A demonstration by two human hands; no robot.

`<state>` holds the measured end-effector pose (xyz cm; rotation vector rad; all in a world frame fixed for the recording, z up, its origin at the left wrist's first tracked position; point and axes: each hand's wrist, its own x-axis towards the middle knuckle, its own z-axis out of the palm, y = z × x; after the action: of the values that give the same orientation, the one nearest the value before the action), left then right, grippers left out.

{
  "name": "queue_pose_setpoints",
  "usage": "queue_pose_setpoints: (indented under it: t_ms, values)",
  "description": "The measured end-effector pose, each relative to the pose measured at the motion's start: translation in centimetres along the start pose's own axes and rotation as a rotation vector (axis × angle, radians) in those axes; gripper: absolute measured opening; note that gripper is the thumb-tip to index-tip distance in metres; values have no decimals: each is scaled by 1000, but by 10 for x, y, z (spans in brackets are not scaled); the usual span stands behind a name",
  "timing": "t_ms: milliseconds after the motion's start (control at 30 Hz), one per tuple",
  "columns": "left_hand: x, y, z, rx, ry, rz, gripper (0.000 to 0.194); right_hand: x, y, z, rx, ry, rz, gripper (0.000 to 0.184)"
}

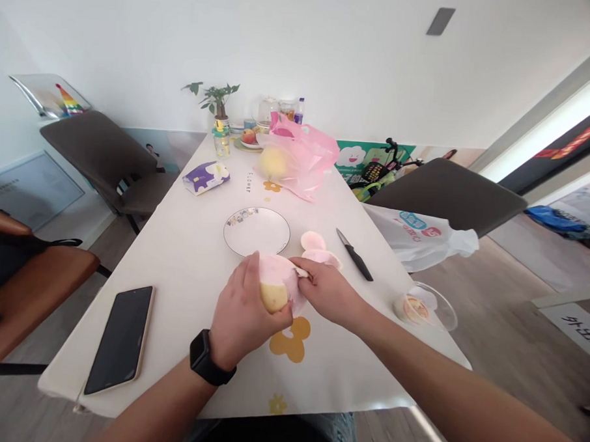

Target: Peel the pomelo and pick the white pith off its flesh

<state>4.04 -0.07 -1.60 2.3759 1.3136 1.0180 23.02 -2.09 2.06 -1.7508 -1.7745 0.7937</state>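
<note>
My left hand [245,313] is wrapped round a pomelo [276,286] with yellow rind and pale pink pith, held just above the white table [176,261]. My right hand [327,289] pinches a flap of the pink peel at the fruit's right side. Torn pieces of peel [318,248] lie just beyond my hands. A white plate [257,231] with a patterned rim sits behind the fruit. A black knife [355,254] lies to the right of the peel pieces. A black watch is on my left wrist.
A phone [121,337] lies at the near left. A clear bowl [425,308] sits at the right edge under a white plastic bag [421,236]. Farther back are a pink bag [298,156], a tissue pack [206,177], a potted plant [219,117]. Chairs [107,154] stand around.
</note>
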Motion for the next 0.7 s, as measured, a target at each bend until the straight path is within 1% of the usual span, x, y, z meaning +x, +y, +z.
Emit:
queue_pose_setpoints:
  t_ms: [133, 200, 300, 367, 400, 433, 533, 567, 633, 700]
  values:
    - [2, 1, 0, 8, -2, 2, 88, -2, 3, 5, -8, 69, 17, 50]
    - [3, 0, -1, 4, -6, -18, 87, -1, 5, 7, 13, 89, 58, 49]
    - [2, -3, -2, -9, -18, -62, 87, -1, 6, 12, 103, 116, 156, 41]
    - [1, -6, -3, -17, -19, -83, 87, -2, 6, 14, 160, 149, 191, 36]
    - [0, -8, -4, -20, -18, -87, 87, -4, 5, 15, 182, 146, 197, 34]
    - [-1, -10, -4, -25, -17, -87, 87, -5, 4, 15, 204, 120, 197, 32]
    - [-3, -15, -5, -41, -19, -46, 87, -8, 0, 12, 233, -41, 181, 25]
    - [-4, -15, -5, -47, -16, -26, 87, -8, -1, 10, 220, -77, 180, 22]
    - [-4, -15, -4, -54, 1, 5, 87, -6, -1, 7, 160, -97, 192, 18]
    - [-4, -14, -3, -59, 18, 11, 87, -3, -1, 6, 102, -91, 206, 19]
